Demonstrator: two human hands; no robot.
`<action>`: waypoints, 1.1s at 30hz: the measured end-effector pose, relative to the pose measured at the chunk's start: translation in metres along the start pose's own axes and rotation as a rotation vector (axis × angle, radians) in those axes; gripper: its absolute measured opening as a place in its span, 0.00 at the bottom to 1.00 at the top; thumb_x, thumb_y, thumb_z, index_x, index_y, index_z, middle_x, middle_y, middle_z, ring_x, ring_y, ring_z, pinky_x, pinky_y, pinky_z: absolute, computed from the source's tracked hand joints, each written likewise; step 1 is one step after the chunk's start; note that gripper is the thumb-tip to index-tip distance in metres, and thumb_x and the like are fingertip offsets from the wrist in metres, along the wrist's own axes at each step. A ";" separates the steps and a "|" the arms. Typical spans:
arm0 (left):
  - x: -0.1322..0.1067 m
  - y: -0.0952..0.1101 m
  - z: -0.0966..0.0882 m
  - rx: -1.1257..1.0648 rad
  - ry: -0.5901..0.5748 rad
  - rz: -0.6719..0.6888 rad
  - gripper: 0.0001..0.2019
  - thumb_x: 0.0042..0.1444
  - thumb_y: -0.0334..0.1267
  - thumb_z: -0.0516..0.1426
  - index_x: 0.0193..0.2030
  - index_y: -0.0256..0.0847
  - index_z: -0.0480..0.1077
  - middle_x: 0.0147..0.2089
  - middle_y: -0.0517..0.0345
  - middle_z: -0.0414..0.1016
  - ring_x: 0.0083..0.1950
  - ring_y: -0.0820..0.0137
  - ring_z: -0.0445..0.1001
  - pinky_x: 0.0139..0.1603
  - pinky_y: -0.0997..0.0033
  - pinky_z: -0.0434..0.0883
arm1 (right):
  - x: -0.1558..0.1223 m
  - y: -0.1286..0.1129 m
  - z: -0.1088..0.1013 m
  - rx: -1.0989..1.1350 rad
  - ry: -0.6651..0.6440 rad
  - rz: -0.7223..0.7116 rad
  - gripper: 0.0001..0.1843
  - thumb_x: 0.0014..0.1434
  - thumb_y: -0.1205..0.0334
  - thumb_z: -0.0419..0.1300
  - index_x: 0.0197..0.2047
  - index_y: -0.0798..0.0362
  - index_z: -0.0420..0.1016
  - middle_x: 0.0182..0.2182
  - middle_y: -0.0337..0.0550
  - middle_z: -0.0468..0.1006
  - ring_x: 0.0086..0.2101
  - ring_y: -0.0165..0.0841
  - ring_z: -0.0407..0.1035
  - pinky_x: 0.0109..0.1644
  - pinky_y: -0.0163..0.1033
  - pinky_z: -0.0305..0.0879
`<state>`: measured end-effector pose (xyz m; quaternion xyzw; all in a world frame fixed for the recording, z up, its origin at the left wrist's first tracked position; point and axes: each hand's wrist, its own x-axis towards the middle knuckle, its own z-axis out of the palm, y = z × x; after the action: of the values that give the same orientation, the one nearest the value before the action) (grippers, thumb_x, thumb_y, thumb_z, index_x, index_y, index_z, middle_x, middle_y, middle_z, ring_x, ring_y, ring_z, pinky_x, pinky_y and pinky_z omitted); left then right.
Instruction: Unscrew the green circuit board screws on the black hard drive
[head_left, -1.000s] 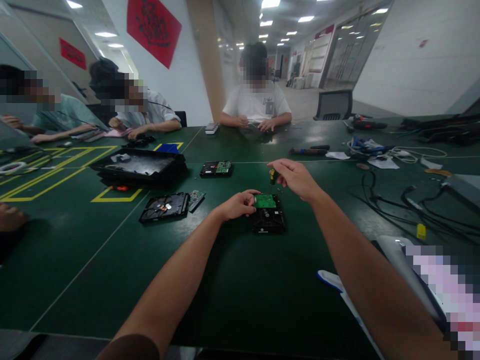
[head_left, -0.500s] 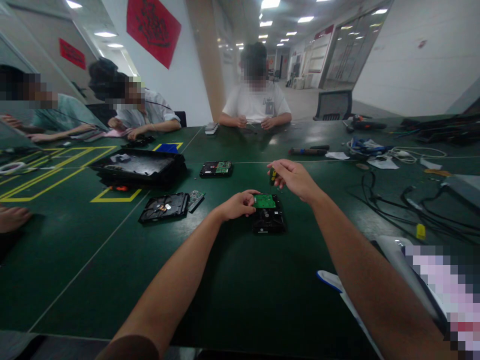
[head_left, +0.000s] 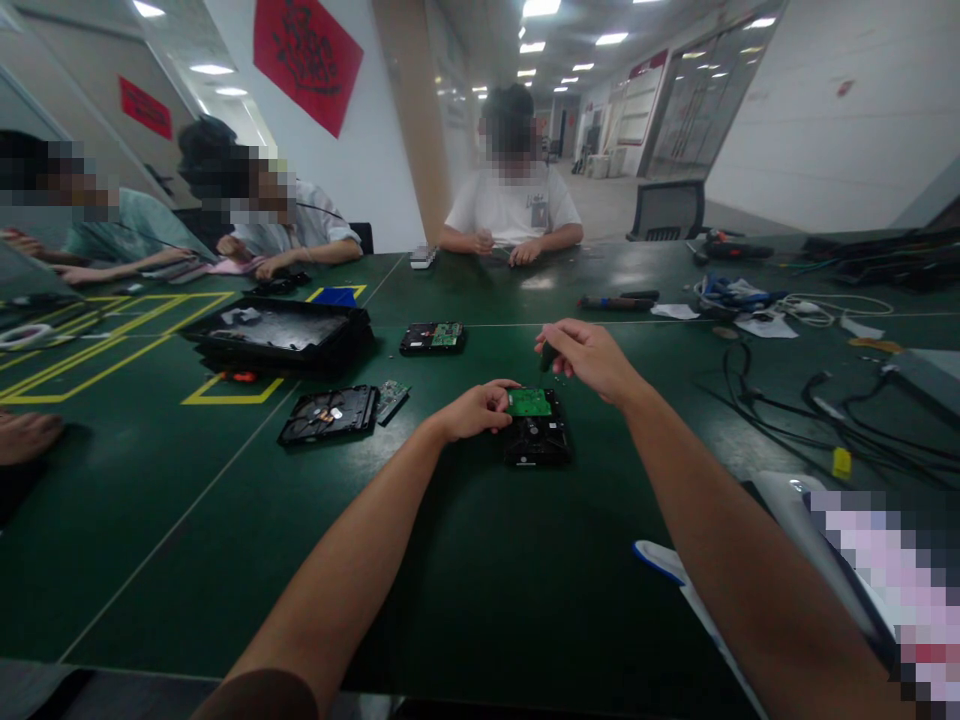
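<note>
A black hard drive lies on the green table in front of me, its green circuit board facing up. My left hand rests against the drive's left edge, fingers curled and pinching at the board's corner. My right hand hovers just above and behind the drive, fingers closed round a small dark screwdriver that points down toward the board's far right corner. A few tiny screws lie on the table beside it.
Another hard drive lies further back, an opened one with a loose board to the left, beside a black tray. Cables spread at the right. Three people sit across the table; another person's hand rests at the left edge.
My right hand has turned slightly, so the screwdriver's yellow mark no longer shows. The left hand and the drive have stayed put.
</note>
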<state>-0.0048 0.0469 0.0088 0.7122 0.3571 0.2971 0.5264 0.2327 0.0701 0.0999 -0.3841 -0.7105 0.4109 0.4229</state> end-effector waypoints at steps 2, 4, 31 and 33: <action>0.000 -0.001 0.000 -0.015 -0.008 -0.011 0.15 0.51 0.31 0.64 0.25 0.35 0.59 0.73 0.48 0.56 0.35 0.79 0.70 0.32 0.73 0.71 | 0.000 0.000 0.000 0.024 -0.012 0.011 0.20 0.66 0.42 0.57 0.41 0.50 0.78 0.38 0.46 0.81 0.26 0.29 0.68 0.27 0.39 0.61; 0.000 -0.002 0.000 -0.021 -0.011 -0.011 0.15 0.51 0.31 0.64 0.25 0.35 0.59 0.73 0.48 0.55 0.35 0.79 0.70 0.32 0.73 0.71 | 0.000 -0.001 0.000 0.038 -0.027 0.024 0.19 0.66 0.43 0.58 0.43 0.49 0.79 0.38 0.46 0.80 0.26 0.30 0.68 0.27 0.39 0.62; 0.000 0.002 0.001 -0.026 -0.007 -0.018 0.14 0.50 0.29 0.63 0.25 0.35 0.59 0.73 0.47 0.56 0.34 0.80 0.69 0.31 0.75 0.70 | 0.001 0.003 -0.001 -0.055 0.023 0.017 0.17 0.64 0.43 0.60 0.38 0.49 0.77 0.29 0.42 0.76 0.25 0.30 0.65 0.25 0.38 0.57; 0.000 0.001 0.000 -0.028 -0.008 -0.011 0.14 0.50 0.29 0.63 0.25 0.35 0.59 0.72 0.47 0.56 0.34 0.80 0.69 0.31 0.74 0.70 | 0.001 0.003 -0.002 -0.070 0.038 0.041 0.18 0.63 0.43 0.61 0.37 0.50 0.76 0.29 0.43 0.77 0.24 0.29 0.65 0.25 0.38 0.57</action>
<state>-0.0042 0.0463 0.0100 0.7039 0.3547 0.2961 0.5395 0.2345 0.0725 0.0982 -0.4209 -0.7082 0.3872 0.4140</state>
